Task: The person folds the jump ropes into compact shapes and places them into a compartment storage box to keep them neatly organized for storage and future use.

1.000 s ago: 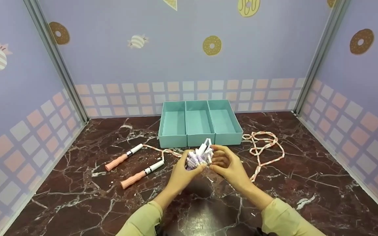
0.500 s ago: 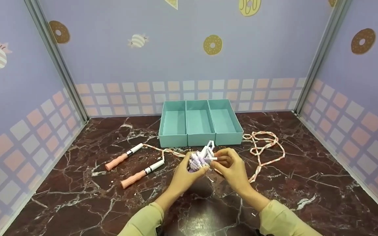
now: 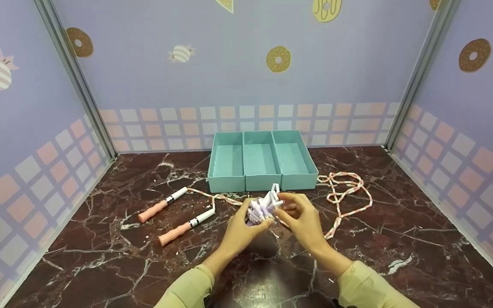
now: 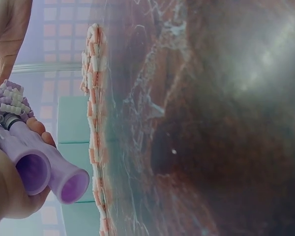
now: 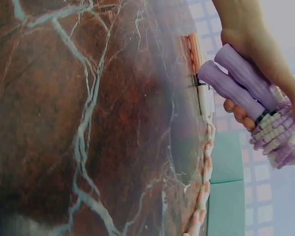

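Observation:
A purple-and-white beaded jump rope (image 3: pixel 258 211), wound into a tight bundle, is held up over the middle of the table. My left hand (image 3: pixel 239 226) grips it, fingers and thumb wrapped about the bundle. In the right wrist view its two purple handles (image 5: pixel 231 93) lie side by side in that hand, and the left wrist view shows their hollow ends. With thumb and fingertips, my right hand (image 3: pixel 303 220) pinches the beaded cord on the bundle's right side. A small loop of cord sticks up at the top. Part of the bundle is hidden behind the fingers.
An orange-and-white jump rope lies behind the hands, its orange handles (image 3: pixel 173 233) at left and its cord (image 3: pixel 351 188) looped at right. Farther back stands a teal organizer (image 3: pixel 226 184) with three compartments. Patterned walls (image 3: pixel 229 85) enclose the dark marble table (image 3: pixel 114 256).
My right fingers have closed in on the cord at the bundle's right side, tucking a protruding end closer. The left hand keeps its grip, shifting very slightly right.

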`<move>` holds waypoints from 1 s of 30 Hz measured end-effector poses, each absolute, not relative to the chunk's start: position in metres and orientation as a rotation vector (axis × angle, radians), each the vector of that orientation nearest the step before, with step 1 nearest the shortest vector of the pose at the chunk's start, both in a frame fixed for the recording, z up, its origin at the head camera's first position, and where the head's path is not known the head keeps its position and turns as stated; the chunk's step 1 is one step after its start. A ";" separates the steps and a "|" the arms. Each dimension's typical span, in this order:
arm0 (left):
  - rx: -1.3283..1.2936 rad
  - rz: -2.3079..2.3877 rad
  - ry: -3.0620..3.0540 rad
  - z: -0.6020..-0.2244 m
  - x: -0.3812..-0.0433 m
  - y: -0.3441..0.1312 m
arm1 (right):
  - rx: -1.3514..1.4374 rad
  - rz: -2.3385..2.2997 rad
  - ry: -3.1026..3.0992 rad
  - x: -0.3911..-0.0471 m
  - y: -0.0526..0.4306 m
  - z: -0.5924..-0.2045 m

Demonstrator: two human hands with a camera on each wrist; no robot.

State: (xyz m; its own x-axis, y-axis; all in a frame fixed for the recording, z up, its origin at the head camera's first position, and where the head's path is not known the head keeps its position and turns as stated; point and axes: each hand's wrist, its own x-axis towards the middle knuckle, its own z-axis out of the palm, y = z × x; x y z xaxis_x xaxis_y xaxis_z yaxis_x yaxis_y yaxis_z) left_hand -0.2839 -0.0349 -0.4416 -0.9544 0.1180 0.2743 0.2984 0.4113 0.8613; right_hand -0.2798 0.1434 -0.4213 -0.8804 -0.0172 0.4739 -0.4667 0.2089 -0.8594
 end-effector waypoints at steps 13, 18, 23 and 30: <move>-0.441 -1.216 -2.594 -0.441 -0.284 -0.041 | 0.387 1.844 -2.242 -0.284 0.147 -0.407; -0.465 -1.056 -2.606 -0.441 -0.283 -0.041 | 0.395 1.758 -2.278 -0.285 0.147 -0.405; -0.462 -1.023 -2.606 -0.442 -0.283 -0.042 | 0.413 1.598 -2.350 -0.283 0.146 -0.409; -0.426 -1.170 -2.590 -0.443 -0.286 -0.042 | 0.465 1.329 -2.353 -0.282 0.148 -0.413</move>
State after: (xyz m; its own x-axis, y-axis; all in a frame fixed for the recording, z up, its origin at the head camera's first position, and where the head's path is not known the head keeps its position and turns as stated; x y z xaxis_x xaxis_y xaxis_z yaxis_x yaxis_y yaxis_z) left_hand -0.2864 -0.0418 -0.4426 -0.9212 0.1550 0.3568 0.3702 0.6313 0.6815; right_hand -0.2816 0.1475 -0.4132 -0.8659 -0.0906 0.4920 -0.4682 0.4935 -0.7330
